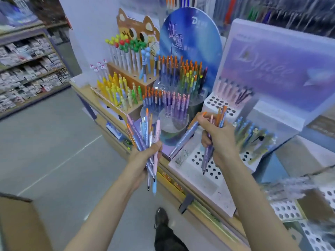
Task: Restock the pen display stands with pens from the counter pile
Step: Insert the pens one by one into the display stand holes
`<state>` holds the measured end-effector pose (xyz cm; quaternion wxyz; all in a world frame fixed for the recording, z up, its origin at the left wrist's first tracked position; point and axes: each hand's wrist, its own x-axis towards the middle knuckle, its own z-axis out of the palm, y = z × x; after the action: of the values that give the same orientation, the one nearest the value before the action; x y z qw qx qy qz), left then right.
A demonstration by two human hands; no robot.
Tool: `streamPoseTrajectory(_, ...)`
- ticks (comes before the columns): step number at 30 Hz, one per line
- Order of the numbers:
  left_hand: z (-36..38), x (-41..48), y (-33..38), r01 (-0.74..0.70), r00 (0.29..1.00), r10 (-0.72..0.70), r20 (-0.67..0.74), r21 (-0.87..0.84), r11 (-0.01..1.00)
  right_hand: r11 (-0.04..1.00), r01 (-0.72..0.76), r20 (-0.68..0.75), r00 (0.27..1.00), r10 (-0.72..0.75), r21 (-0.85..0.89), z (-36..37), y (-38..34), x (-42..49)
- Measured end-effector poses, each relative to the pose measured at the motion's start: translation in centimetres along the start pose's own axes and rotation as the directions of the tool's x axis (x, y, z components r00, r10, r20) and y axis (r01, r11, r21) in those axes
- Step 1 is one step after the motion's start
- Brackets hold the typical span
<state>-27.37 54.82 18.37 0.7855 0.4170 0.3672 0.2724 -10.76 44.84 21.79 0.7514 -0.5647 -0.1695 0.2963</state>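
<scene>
Toward ten o'clock, yellow stand (116, 91): crowded with yellow and green pens; we judge little is left to do there.
Left hand (150, 151): at seven o'clock of centre, fingers curled round the left bunch (143, 131), a fan of pens with tips down, held just off the counter (183, 189) edge.
Round stand (174, 98): at twelve o'clock, both tiers thick with orange-capped pens; it looks stocked to us.
Right hand (220, 134): at three o'clock, wrapped round the smaller right bunch (206, 156), above the white stand.
White stand (192, 171): at four o'clock, front rows mostly bare holes; blue pens (250, 134) fill its right side.
Pile: we cannot see it.
Progress: mid-task, we judge. Pens are gathered in both hands and not yet seated, and the white stand's holes are the main work left.
</scene>
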Motion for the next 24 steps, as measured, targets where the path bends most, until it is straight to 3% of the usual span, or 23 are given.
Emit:
streamPoseTrajectory(4,-2.4,4.0,2.5,-0.022,0.999,0.023,-0.024,0.045,0.999,0.998,-0.031,0.051,0.998,0.028,0.048,3.4,1.2,3.8)
streamPoseTrajectory(9,-4.5,8.8,5.3,-0.009,0.999,0.017,-0.051,0.148,0.989,0.997,-0.062,0.002,0.998,0.062,0.044,6.8,3.1,7.8)
streamPoseTrajectory(18,-8.3,16.7,8.4,0.044,0.998,-0.05,0.024,0.199,0.979,0.991,0.04,-0.281,0.957,-0.075,-0.127,12.0,6.3,11.8)
streamPoseTrajectory(24,-10.6,21.8,9.9,0.051,0.968,-0.13,0.217,0.336,0.94,0.966,0.029,-0.523,0.837,-0.164,-0.257,15.3,9.5,12.2)
